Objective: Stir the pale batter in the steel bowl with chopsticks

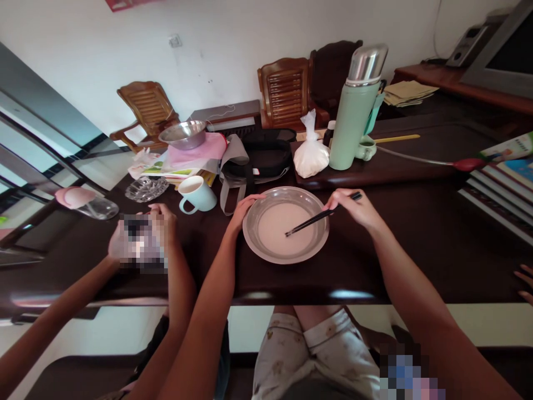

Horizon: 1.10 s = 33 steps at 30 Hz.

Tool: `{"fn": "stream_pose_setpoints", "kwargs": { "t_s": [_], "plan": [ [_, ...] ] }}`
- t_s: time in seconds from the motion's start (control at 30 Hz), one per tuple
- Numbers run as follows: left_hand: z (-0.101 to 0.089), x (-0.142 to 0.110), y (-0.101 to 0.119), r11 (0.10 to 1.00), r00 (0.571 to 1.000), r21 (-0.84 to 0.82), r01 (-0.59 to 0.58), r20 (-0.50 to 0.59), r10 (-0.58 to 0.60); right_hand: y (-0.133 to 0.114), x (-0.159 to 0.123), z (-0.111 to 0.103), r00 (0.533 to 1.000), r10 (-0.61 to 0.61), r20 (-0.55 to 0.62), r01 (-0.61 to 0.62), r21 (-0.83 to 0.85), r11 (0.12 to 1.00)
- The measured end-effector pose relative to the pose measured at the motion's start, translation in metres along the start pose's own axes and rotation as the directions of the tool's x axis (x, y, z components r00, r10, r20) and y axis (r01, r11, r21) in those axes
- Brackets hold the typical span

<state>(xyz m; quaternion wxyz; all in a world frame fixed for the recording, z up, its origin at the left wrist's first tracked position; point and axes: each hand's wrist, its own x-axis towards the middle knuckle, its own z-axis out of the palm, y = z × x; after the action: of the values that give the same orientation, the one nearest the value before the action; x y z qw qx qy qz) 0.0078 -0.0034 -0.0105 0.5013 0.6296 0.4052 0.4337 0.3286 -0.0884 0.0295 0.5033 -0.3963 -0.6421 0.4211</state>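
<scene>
A wide metal bowl (252, 244) stands on the dark table in front of me, with a pale, milky liquid (283, 219) inside. My left hand (245, 211) grips the bowl's left rim, its fingers lying along the edge. In my right hand (350, 206) is a pair of black chopsticks (310, 222), held at a slant over the right rim. Their tips reach into the liquid near the bowl's middle. Behind the bowl, a knotted clear bag of white powder (311, 158) sits beside a green thermos (353, 125).
Left of me, another person's hands (160, 219) hold a blurred-out object. A light blue mug (197, 194), a glass ashtray (146, 189) and a black bag (266, 158) stand behind. Stacked books (499, 194) lie at right, where another person's fingers (527, 280) touch the table.
</scene>
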Motion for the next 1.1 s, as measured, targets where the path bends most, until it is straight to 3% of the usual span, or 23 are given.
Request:
{"fn": "stream_pose_setpoints", "kwargs": {
  "t_s": [0.1, 0.3, 0.5, 0.7, 0.83, 0.9, 1.03, 1.1],
  "plan": [
    [0.001, -0.001, 0.001, 1.000, 1.000, 0.006, 0.017, -0.019, -0.017, -0.001, 0.001, 0.007, 0.994, -0.018, 0.106, 0.028, -0.096, 0.995],
    [0.002, 0.000, 0.001, 1.000, 1.000, 0.010, -0.001, -0.019, 0.001, -0.002, 0.000, -0.005, 0.990, -0.051, -0.128, 0.046, -0.039, 0.998],
    [0.004, 0.000, 0.001, 1.000, 1.000, -0.029, -0.007, -0.009, 0.007, -0.002, 0.000, 0.003, 0.991, -0.042, 0.130, 0.053, -0.084, 0.995],
    [0.007, -0.001, 0.003, 1.000, 1.000, -0.028, -0.006, -0.019, 0.005, -0.001, -0.001, -0.007, 0.993, -0.057, -0.099, 0.055, -0.021, 0.998],
    [0.008, 0.001, 0.003, 1.000, 1.000, -0.026, 0.006, -0.030, -0.007, -0.002, -0.002, -0.004, 0.996, -0.035, 0.088, 0.037, -0.024, 0.999],
    [0.009, 0.002, 0.002, 1.000, 0.999, -0.024, 0.000, -0.033, -0.001, -0.002, -0.002, -0.002, 0.991, -0.048, 0.127, 0.056, -0.061, 0.997],
    [0.009, 0.002, 0.002, 1.000, 1.000, -0.005, -0.017, -0.025, 0.016, -0.001, -0.002, -0.008, 0.997, -0.070, -0.044, 0.068, -0.032, 0.997],
    [0.008, 0.001, 0.001, 1.000, 1.000, -0.007, -0.027, -0.016, 0.027, -0.001, -0.002, -0.010, 0.997, -0.050, -0.052, 0.050, 0.000, 0.999]
  ]
}}
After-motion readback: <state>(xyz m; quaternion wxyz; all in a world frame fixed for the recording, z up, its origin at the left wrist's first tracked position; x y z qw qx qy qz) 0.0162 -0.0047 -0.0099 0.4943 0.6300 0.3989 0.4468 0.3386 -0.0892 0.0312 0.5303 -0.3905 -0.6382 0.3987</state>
